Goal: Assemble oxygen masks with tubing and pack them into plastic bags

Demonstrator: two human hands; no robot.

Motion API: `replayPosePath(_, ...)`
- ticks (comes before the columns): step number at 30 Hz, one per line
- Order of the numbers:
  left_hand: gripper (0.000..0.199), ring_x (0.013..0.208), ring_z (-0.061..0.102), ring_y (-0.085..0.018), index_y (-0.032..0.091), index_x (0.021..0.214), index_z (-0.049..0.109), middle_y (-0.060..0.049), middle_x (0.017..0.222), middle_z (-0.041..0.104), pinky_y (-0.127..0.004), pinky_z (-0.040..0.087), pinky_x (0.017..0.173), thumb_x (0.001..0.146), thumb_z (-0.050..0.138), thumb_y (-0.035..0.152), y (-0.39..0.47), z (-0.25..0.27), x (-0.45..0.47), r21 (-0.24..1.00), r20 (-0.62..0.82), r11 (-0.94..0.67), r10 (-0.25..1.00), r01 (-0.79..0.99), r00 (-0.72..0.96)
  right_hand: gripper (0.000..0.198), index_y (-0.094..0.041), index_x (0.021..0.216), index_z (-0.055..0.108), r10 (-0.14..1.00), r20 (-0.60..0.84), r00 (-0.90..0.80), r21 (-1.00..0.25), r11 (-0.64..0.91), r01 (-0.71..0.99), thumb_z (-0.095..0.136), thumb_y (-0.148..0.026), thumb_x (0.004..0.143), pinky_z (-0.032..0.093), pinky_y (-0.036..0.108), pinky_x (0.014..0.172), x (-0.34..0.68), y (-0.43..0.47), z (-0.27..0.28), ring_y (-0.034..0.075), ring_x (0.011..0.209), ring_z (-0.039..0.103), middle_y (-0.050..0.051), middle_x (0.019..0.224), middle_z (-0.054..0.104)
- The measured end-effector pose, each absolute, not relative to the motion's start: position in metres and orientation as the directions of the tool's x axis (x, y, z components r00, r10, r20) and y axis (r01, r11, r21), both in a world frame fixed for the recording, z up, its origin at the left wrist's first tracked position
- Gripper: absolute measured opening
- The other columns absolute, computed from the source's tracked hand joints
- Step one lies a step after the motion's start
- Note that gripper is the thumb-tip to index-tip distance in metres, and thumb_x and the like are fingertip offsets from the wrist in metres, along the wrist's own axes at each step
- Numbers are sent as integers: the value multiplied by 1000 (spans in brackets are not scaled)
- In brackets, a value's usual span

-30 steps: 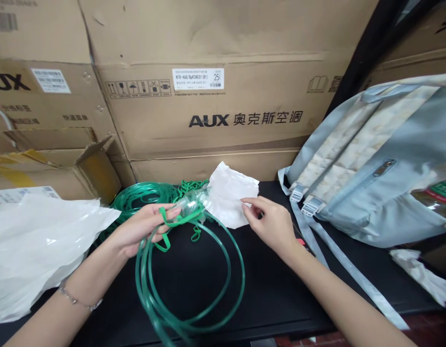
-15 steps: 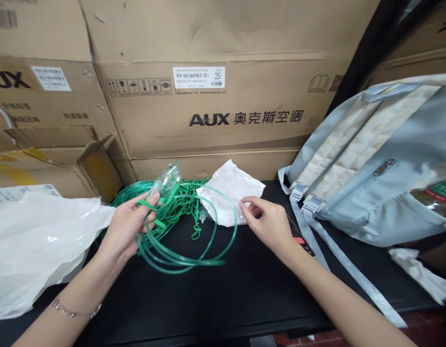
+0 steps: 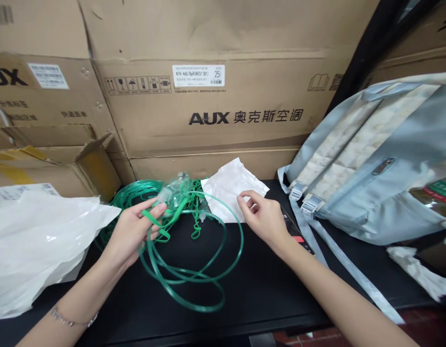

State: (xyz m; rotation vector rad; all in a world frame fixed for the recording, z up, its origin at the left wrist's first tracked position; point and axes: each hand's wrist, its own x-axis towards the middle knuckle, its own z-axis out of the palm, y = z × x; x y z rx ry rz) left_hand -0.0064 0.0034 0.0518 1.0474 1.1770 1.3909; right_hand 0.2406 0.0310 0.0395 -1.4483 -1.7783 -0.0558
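Observation:
My left hand (image 3: 131,231) is closed around the base of a clear green oxygen mask (image 3: 177,187), with its green elastic strap (image 3: 150,218) looped across the fingers. From that grip green tubing (image 3: 242,241) hangs in loose loops over the black tabletop (image 3: 165,318). Pinched in my right hand (image 3: 264,217) is the lower right part of a white bag (image 3: 226,185), held up in front of the carton. Behind the mask lies a heap of coiled green tubing (image 3: 132,190) with more straps, partly hidden by my left hand and the bag.
Large cardboard cartons (image 3: 244,140) stand along the back. A big white plastic sheet or bag (image 3: 45,236) lies at left beside an open box (image 3: 96,168). On the right are a pale blue backpack (image 3: 356,202), its straps, a phone (image 3: 297,233) and crumpled white plastic (image 3: 418,270).
My left hand has moved slightly right with the mask, which now tilts lower. The tubing loops have spread and dropped toward me. The white bag has shifted slightly right.

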Motion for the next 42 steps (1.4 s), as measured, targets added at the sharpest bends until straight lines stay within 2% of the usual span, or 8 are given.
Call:
replayPosePath(5,38,40,31,-4,13,96,65,6,51,42,-14,23,34,63,71,31,13,61,17,997,-4,-5,993,72,121,24,-19,80,66,772,635,-23,-409,362,838,46,-34,81,36,19,50,238,31,39,11,46,56,-2,53,58)
replayPosePath(9,32,37,28,-4,13,88,68,6,44,40,-15,21,33,69,64,37,24,59,30,975,-30,-19,975,220,218,25,-19,81,66,745,664,-64,-338,375,863,44,-31,83,35,19,50,239,29,38,11,47,56,-2,53,60)
replayPosePath(15,24,33,28,-4,12,73,69,4,42,45,-17,21,32,62,67,34,35,59,36,955,-84,18,974,297,211,27,-20,81,66,621,730,-285,19,399,917,41,-27,86,33,22,47,240,26,36,12,56,60,1,68,67)
replayPosePath(18,23,32,28,-5,12,71,68,5,39,43,-17,21,32,61,68,32,39,61,39,939,-99,35,980,343,171,23,-17,86,64,527,748,-403,132,476,869,42,-23,86,44,24,60,239,25,36,16,75,64,6,89,68)
replayPosePath(23,31,34,34,-7,16,85,57,9,42,43,-16,23,32,59,70,27,44,57,45,937,20,-48,996,345,83,16,-15,81,56,491,675,-550,45,717,696,41,-14,84,41,34,95,236,29,37,23,122,41,13,127,50)
replayPosePath(27,26,37,36,-6,17,73,51,9,43,45,-15,25,35,58,71,26,39,55,50,932,153,-171,985,321,80,13,-17,77,51,530,639,-558,-70,762,644,41,-15,83,40,41,98,237,34,41,23,124,39,12,126,51)
replayPosePath(35,30,46,50,-9,10,85,60,0,53,58,-19,34,42,66,66,32,26,42,59,994,91,-94,994,-64,-54,14,-17,80,52,487,622,-613,-54,808,587,40,-14,84,39,41,100,235,36,48,22,126,36,13,125,51)
replayPosePath(42,35,79,61,-18,14,106,60,-6,91,67,-25,48,63,74,59,28,34,22,58,948,308,-315,942,37,133,17,-15,86,57,446,603,-661,-26,840,542,40,-14,84,40,44,99,232,39,45,23,124,38,13,125,53)
